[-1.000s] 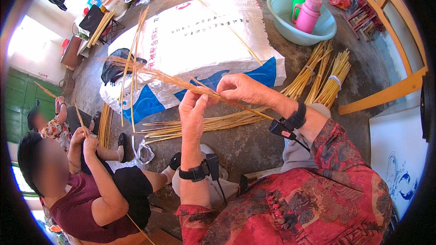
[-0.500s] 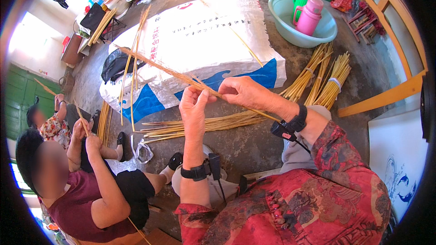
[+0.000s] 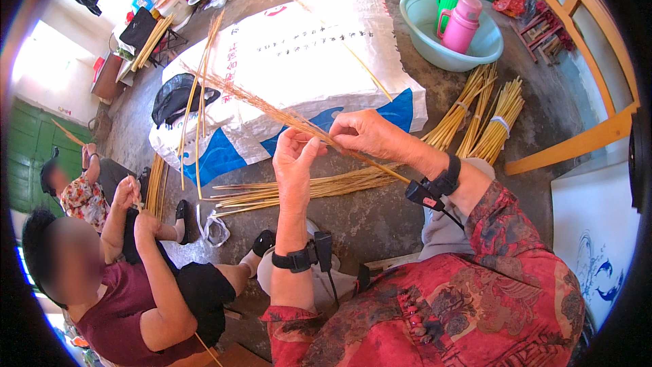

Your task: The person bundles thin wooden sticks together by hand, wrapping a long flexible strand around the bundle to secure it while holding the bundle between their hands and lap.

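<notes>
A long dry reed stalk [image 3: 255, 103] with a feathery head slants across in front of me, its plume pointing to the far left over a white sack. My left hand [image 3: 295, 155] has its fingers curled under the stalk at the base of the plume, the thumb raised a little off it. Just to the right, my right hand [image 3: 365, 134] pinches the same stalk between thumb and fingers. Its lower end passes beneath my right wrist. On the floor below my hands lies a row of loose stalks [image 3: 319, 189].
The white and blue sack [image 3: 319, 47] bears a few loose stalks and a black cloth [image 3: 178, 100]. Tied stalk bundles [image 3: 504, 121] lie right, near a basin [image 3: 415, 24] holding a pink thermos [image 3: 463, 27]. A wooden frame [image 3: 577, 141] edges the right. Two people sit left, one close by.
The stalk and my left hand have shifted slightly right, and the left thumb has lifted from the stalk. The plume looks more spread. The nearer person's hands have moved a little.
</notes>
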### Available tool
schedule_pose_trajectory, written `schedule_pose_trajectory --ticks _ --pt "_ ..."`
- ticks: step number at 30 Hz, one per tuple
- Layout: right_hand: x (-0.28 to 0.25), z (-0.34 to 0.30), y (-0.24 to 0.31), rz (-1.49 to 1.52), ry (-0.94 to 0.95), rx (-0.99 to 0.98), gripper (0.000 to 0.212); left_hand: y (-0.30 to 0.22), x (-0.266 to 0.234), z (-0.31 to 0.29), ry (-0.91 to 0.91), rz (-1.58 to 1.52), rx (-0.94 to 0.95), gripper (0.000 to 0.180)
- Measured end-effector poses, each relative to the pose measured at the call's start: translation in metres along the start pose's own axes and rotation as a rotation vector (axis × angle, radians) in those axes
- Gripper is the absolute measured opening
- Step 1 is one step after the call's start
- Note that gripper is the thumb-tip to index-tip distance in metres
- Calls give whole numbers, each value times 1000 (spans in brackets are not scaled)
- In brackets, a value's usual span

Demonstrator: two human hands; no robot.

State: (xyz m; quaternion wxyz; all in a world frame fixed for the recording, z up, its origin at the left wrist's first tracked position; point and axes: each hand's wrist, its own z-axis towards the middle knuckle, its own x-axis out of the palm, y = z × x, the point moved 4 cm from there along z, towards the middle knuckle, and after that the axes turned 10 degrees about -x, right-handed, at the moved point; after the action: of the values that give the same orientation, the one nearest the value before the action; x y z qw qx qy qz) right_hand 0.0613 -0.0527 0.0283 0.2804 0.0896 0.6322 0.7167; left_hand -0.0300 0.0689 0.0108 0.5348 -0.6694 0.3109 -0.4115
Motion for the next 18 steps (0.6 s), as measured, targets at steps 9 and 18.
schedule_pose_trajectory --ticks 9,18 --pt "2 2 -1 -171 -33 -69 10 3 9 -2 12 63 -40 34" --pt "0 0 3 -101 -52 32 10 3 12 -2 -16 40 -6 41"
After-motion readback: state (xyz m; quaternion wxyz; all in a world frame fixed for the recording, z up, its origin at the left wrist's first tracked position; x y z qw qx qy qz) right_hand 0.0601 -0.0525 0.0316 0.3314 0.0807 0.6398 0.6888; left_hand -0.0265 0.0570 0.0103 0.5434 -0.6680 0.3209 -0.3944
